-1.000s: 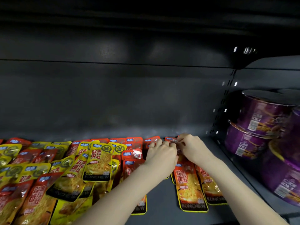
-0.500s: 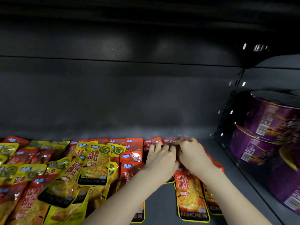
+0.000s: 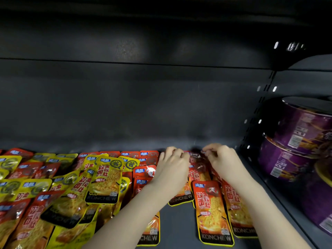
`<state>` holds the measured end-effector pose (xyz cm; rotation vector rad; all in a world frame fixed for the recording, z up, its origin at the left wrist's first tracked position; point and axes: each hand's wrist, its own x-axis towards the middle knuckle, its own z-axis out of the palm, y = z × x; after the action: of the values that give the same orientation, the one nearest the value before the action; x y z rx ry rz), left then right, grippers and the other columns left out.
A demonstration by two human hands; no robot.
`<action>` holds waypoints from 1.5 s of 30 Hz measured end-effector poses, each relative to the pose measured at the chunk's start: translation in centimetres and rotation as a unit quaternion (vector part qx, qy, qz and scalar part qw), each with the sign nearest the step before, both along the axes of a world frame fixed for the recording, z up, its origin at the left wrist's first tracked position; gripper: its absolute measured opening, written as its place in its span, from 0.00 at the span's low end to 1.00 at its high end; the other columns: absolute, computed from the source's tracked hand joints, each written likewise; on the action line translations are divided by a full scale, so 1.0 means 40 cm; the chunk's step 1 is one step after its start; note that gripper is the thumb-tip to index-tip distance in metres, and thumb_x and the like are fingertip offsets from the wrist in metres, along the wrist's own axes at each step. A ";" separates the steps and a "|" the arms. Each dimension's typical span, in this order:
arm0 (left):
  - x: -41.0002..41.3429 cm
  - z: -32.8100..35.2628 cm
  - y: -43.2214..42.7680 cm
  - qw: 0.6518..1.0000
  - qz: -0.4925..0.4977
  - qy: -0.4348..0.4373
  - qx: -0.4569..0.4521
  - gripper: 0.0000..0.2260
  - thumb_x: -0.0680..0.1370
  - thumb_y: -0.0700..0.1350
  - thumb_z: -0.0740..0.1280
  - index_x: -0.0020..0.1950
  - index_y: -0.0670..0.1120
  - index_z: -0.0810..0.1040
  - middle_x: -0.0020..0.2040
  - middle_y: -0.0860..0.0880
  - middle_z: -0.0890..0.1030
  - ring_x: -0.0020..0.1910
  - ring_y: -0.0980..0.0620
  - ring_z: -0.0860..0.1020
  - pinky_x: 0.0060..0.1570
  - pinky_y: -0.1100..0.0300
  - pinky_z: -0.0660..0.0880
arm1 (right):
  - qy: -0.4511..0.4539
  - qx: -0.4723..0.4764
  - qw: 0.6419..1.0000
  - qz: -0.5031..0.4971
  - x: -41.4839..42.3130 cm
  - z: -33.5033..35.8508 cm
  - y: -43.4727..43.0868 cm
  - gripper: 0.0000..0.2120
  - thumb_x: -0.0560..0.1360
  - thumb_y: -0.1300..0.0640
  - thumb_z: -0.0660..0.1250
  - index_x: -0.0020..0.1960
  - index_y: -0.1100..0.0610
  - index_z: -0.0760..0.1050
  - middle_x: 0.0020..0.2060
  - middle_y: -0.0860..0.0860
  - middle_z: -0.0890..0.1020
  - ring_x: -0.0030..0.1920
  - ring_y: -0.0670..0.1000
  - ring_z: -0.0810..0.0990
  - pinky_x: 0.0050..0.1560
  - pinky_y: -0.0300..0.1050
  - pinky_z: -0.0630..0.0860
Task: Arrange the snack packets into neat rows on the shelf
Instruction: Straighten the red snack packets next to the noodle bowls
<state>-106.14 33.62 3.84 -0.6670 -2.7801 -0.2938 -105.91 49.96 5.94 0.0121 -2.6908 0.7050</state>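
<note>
Red and yellow snack packets cover the dark shelf (image 3: 176, 227). Several red packets (image 3: 212, 211) lie in overlapping rows at the right, with yellow packets (image 3: 106, 178) heaped among red ones at the left. My left hand (image 3: 172, 168) and my right hand (image 3: 222, 159) reach to the back of the right-hand row. The fingers of both hands are curled and pinch the top edge of a red packet (image 3: 196, 159) that lies between them near the back wall.
Stacked purple noodle bowls (image 3: 294, 141) stand on the adjoining shelf at the right, behind a perforated upright (image 3: 258, 112). The dark back wall (image 3: 143, 108) rises just beyond my hands. A bare strip of shelf shows between two packet rows.
My hands have moved apart, from side by side to either end of the packet's top edge, and have reached further back. The view has shifted slightly.
</note>
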 end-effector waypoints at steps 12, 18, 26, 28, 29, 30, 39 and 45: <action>0.020 -0.003 0.003 0.999 -0.008 -0.026 -0.042 0.16 0.81 0.50 0.56 0.66 0.46 0.71 0.67 0.49 0.70 0.68 0.47 0.61 0.65 0.51 0.59 | -0.110 0.025 0.993 0.024 0.004 -0.024 -0.004 0.13 0.75 0.53 0.68 0.58 0.53 0.76 0.43 0.46 0.79 0.43 0.47 0.75 0.38 0.37 0.67; 0.023 -0.005 0.004 1.000 -0.009 -0.014 -0.023 0.17 0.81 0.50 0.56 0.69 0.47 0.69 0.68 0.50 0.69 0.69 0.48 0.60 0.66 0.51 0.59 | -0.090 -0.046 0.995 0.012 -0.002 -0.029 -0.009 0.09 0.76 0.59 0.66 0.56 0.55 0.79 0.50 0.51 0.83 0.49 0.50 0.80 0.40 0.35 0.70; 0.032 -0.001 0.004 1.000 -0.027 -0.013 0.007 0.17 0.81 0.53 0.57 0.68 0.49 0.70 0.67 0.52 0.69 0.69 0.50 0.60 0.67 0.53 0.58 | -0.053 -0.077 0.995 -0.037 -0.011 -0.044 -0.018 0.08 0.76 0.58 0.66 0.55 0.54 0.78 0.49 0.53 0.82 0.48 0.52 0.81 0.41 0.36 0.70; 0.034 0.002 0.000 0.999 -0.033 -0.012 0.013 0.17 0.81 0.53 0.57 0.67 0.49 0.70 0.67 0.52 0.70 0.69 0.50 0.60 0.67 0.54 0.58 | -0.053 -0.051 0.997 -0.036 -0.010 -0.041 -0.015 0.09 0.77 0.58 0.65 0.56 0.54 0.77 0.50 0.53 0.82 0.48 0.52 0.81 0.41 0.38 0.71; 0.034 0.005 -0.001 0.999 -0.038 -0.009 0.016 0.16 0.81 0.53 0.57 0.66 0.50 0.71 0.66 0.52 0.70 0.68 0.50 0.61 0.66 0.54 0.59 | -0.045 -0.041 0.998 -0.035 -0.009 -0.037 -0.012 0.08 0.76 0.58 0.65 0.55 0.54 0.78 0.51 0.52 0.81 0.48 0.52 0.81 0.41 0.39 0.73; 0.036 0.009 -0.002 0.999 -0.045 -0.006 0.022 0.16 0.81 0.53 0.56 0.65 0.50 0.72 0.64 0.52 0.71 0.67 0.50 0.62 0.66 0.55 0.60 | -0.032 -0.036 0.998 -0.035 -0.008 -0.033 -0.008 0.08 0.76 0.58 0.65 0.54 0.54 0.78 0.51 0.51 0.81 0.48 0.51 0.80 0.42 0.40 0.74; 0.066 0.045 0.020 0.989 -0.064 -0.088 -0.104 0.23 0.75 0.63 0.61 0.61 0.46 0.73 0.61 0.49 0.74 0.64 0.47 0.66 0.62 0.52 0.62 | -0.155 0.096 0.980 0.074 0.070 0.064 -0.003 0.08 0.75 0.54 0.64 0.44 0.55 0.80 0.40 0.49 0.81 0.44 0.49 0.78 0.41 0.40 0.72; 0.072 0.044 0.011 0.979 -0.076 -0.125 -0.139 0.35 0.66 0.68 0.67 0.65 0.48 0.67 0.63 0.50 0.69 0.64 0.46 0.62 0.64 0.50 0.60 | -0.199 0.213 0.953 0.080 0.108 0.010 -0.001 0.15 0.71 0.45 0.67 0.54 0.51 0.75 0.57 0.49 0.71 0.63 0.52 0.66 0.63 0.46 0.67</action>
<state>-103.25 34.07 5.58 -0.9742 -3.0474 -0.0157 -101.59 49.94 6.34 0.2205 -3.2084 0.1625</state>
